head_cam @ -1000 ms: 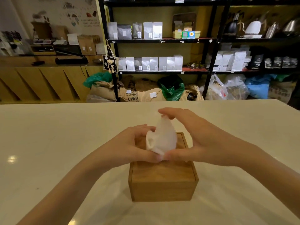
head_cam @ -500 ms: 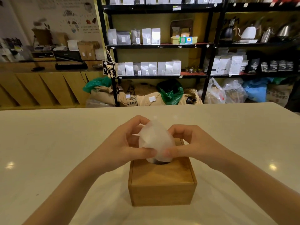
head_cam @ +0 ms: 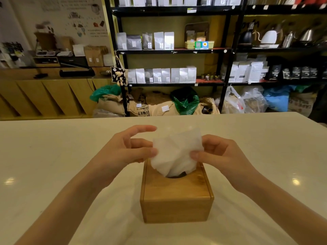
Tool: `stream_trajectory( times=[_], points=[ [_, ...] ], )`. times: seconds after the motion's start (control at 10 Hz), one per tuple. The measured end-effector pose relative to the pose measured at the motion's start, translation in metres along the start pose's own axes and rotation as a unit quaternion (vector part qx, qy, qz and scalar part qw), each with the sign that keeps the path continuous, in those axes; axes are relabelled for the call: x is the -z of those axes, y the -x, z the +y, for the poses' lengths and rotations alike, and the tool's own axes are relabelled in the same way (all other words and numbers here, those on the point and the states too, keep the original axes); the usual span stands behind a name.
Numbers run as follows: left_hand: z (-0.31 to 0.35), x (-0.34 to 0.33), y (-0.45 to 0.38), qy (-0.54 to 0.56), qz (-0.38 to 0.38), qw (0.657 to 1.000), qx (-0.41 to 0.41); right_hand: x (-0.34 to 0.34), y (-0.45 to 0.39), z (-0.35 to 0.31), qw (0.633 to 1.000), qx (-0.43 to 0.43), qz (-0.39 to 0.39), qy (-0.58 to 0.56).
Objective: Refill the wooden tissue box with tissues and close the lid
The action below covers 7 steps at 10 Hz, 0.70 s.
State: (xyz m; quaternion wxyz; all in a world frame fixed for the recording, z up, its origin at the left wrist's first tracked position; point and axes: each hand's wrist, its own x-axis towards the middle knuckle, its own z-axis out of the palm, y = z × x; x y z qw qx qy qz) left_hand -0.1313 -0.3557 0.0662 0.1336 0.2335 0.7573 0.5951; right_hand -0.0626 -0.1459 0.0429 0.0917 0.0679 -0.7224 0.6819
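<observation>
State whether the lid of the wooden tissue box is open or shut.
Shut. The lid lies flat on the wooden tissue box, and a tissue sticks up through its hole, pinched by both hands.

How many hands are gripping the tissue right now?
2. Left hand pinches the tissue at its left edge; right hand pinches its right edge, above the wooden tissue box.

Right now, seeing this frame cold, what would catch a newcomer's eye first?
First the white tissue fanned up from the round hole in the lid of the wooden tissue box, at the centre of the pale table. The left hand and right hand each pinch one side of it. Behind, dark shelves carry rows of silver and white bags, with kettles on the right.
</observation>
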Motion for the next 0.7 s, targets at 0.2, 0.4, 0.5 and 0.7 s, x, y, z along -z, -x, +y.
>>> stream_trajectory(
  times=[0.2, 0.4, 0.5, 0.7],
  points=[
    [-0.004, -0.001, -0.002, 0.008, 0.096, 0.993, -0.072, 0.002, -0.004, -0.001, 1.000, -0.009, 0.016, -0.005],
    [-0.006, 0.006, -0.002, -0.011, 0.128, 0.986, -0.103, 0.006, -0.005, 0.001, 0.998, 0.003, 0.056, -0.011],
    [-0.006, 0.007, -0.001, -0.027, 0.117, 0.987, -0.111, 0.008, -0.004, 0.000, 0.999, -0.001, 0.050, 0.003],
    [0.016, 0.012, -0.006, -0.117, 0.038, 0.988, -0.091, 0.013, -0.007, -0.022, 0.991, 0.019, 0.054, 0.122]
  ],
)
